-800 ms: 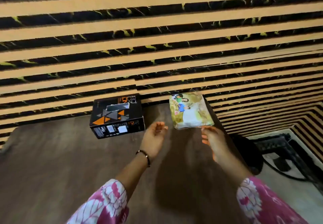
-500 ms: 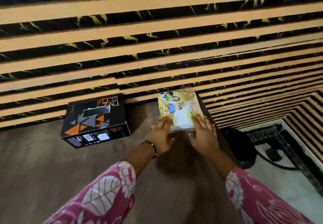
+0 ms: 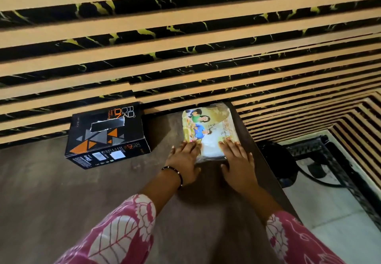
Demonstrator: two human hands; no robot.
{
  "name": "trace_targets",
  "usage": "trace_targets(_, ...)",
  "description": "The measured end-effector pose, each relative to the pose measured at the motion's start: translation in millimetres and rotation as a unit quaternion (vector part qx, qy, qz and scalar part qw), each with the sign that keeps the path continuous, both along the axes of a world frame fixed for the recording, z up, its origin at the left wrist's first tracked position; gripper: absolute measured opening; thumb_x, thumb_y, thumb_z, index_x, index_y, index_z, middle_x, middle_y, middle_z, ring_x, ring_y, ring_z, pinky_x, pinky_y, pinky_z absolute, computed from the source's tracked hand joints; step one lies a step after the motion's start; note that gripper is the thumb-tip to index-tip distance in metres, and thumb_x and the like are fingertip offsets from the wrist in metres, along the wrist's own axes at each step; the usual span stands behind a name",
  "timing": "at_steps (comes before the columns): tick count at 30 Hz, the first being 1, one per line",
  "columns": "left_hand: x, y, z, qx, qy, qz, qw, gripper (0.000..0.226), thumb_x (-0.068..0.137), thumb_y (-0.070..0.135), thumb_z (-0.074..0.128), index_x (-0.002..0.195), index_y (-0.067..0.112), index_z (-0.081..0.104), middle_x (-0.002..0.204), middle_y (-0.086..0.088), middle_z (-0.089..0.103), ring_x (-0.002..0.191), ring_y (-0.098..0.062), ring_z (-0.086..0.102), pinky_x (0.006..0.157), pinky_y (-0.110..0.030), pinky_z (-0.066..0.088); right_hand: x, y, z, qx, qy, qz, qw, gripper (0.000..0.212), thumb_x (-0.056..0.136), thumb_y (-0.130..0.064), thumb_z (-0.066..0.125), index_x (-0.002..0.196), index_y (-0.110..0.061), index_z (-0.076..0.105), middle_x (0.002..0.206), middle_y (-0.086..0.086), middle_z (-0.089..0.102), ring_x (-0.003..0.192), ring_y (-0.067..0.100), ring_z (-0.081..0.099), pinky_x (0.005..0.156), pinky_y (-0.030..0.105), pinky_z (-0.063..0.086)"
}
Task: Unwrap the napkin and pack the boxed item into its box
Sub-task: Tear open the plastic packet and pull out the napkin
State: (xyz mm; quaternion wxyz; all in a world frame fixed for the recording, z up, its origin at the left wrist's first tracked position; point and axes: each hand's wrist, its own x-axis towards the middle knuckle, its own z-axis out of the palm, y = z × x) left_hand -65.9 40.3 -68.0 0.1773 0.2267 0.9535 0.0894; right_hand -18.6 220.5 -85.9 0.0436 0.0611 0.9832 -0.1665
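A plastic-wrapped napkin pack [image 3: 209, 127] with a printed picture lies flat at the table's far right corner, against the striped wall. My left hand [image 3: 184, 160] rests on its near left corner, fingers laid over the wrap. My right hand [image 3: 237, 160] lies on its near right corner, fingers spread flat. Neither hand has lifted it. A black box [image 3: 107, 135] with orange and grey triangles stands closed to the left of the pack, a hand's width from my left hand.
The brown wooden table [image 3: 61, 191] ends at a right edge just beyond my right hand. Below that edge, a black round object [image 3: 282, 160] and a dark cable [image 3: 321, 179] lie on the pale floor. The striped wall [image 3: 185, 47] stands behind the table.
Both hands have reached forward from open in the air down onto the near end of the napkin pack. My view has shifted right and closer to the pack.
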Motion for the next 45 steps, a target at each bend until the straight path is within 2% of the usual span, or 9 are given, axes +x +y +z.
trace_targets(12,165,-60,1,0.017,-0.035,-0.011,0.999,0.077,0.09,0.043,0.048,0.149,0.031,-0.001,0.159,0.007,0.0,0.146,-0.023,0.0,0.117,-0.048,-0.001,169,-48,-7,-0.035,-0.004,-0.007,0.999,0.075,0.084,-0.025,0.055,0.147,-0.036,0.014,0.158,-0.006,0.014,0.147,0.018,0.006,0.115,0.052,0.013)
trace_targets(20,228,-94,-5,0.034,-0.024,0.001,0.999,0.076,0.089,0.041,0.048,0.148,0.034,0.0,0.158,0.009,0.004,0.146,-0.021,-0.001,0.117,-0.045,-0.001,224,-80,-4,-0.08,-0.007,-0.005,0.997,0.071,0.086,-0.02,0.054,0.146,-0.031,0.019,0.158,-0.003,0.016,0.147,0.021,0.006,0.117,0.047,0.009)
trace_targets(25,251,-110,-2,0.03,-0.021,-0.011,0.999,0.075,0.09,0.04,0.047,0.148,0.033,0.0,0.158,0.008,0.004,0.146,-0.022,0.001,0.117,-0.044,-0.002,247,-96,-1,-0.07,-0.007,-0.005,0.997,0.066,0.087,-0.026,0.049,0.146,-0.032,0.02,0.157,-0.005,0.017,0.147,0.019,0.008,0.118,0.048,0.011)
trace_targets(29,272,-120,2,0.031,-0.024,-0.021,0.999,0.072,0.091,0.041,0.046,0.149,0.032,0.004,0.158,0.008,0.006,0.146,-0.021,0.003,0.118,-0.043,0.001,265,-96,1,-0.032,-0.028,0.022,0.999,0.065,0.085,-0.043,0.037,0.146,-0.037,0.016,0.158,-0.01,0.013,0.147,0.014,0.006,0.117,0.046,0.005)
trace_targets(32,276,-119,7,0.03,-0.036,-0.017,0.999,0.071,0.09,0.047,0.045,0.149,0.029,0.01,0.158,0.006,0.009,0.145,-0.021,0.007,0.119,-0.044,0.005,263,-92,9,-0.052,-0.023,0.029,0.998,0.072,0.077,-0.063,0.031,0.144,-0.036,0.026,0.154,-0.01,0.026,0.143,0.015,0.021,0.117,0.046,0.016)
trace_targets(34,269,-115,11,0.04,-0.014,0.001,0.999,0.07,0.089,0.05,0.043,0.148,0.025,0.014,0.157,0.003,0.014,0.144,-0.022,0.012,0.119,-0.045,0.009,248,-88,19,-0.083,0.012,0.015,0.996,0.072,0.074,-0.064,0.036,0.137,-0.031,0.042,0.144,-0.006,0.045,0.131,0.018,0.042,0.108,0.042,0.035)
trace_targets(36,257,-107,13,0.056,0.021,0.034,0.998,0.072,0.09,0.048,0.043,0.148,0.022,0.012,0.157,0.001,0.014,0.144,-0.021,0.013,0.119,-0.044,0.009,225,-85,33,-0.102,0.046,0.024,0.993,0.064,0.076,-0.059,0.042,0.129,-0.026,0.053,0.131,-0.003,0.056,0.118,0.021,0.052,0.098,0.036,0.042)
trace_targets(41,227,-74,7,0.059,0.003,0.076,0.995,0.087,0.09,0.058,0.038,0.149,0.014,-0.007,0.159,-0.003,-0.01,0.146,-0.021,-0.008,0.117,-0.043,-0.003,169,-95,44,-0.065,-0.012,0.114,0.991,0.042,0.087,-0.025,0.055,0.129,-0.021,0.054,0.132,0.001,0.052,0.121,0.021,0.047,0.101,0.027,0.037)
trace_targets(45,224,-62,-17,0.011,-0.002,0.098,0.995,0.104,0.071,0.081,0.009,0.146,0.013,-0.018,0.157,-0.002,-0.02,0.144,-0.018,-0.018,0.115,-0.047,-0.01,151,-97,39,0.011,-0.023,0.141,0.99,0.042,0.088,-0.025,0.053,0.13,-0.027,0.053,0.127,0.001,0.048,0.12,0.024,0.044,0.101,0.032,0.041)
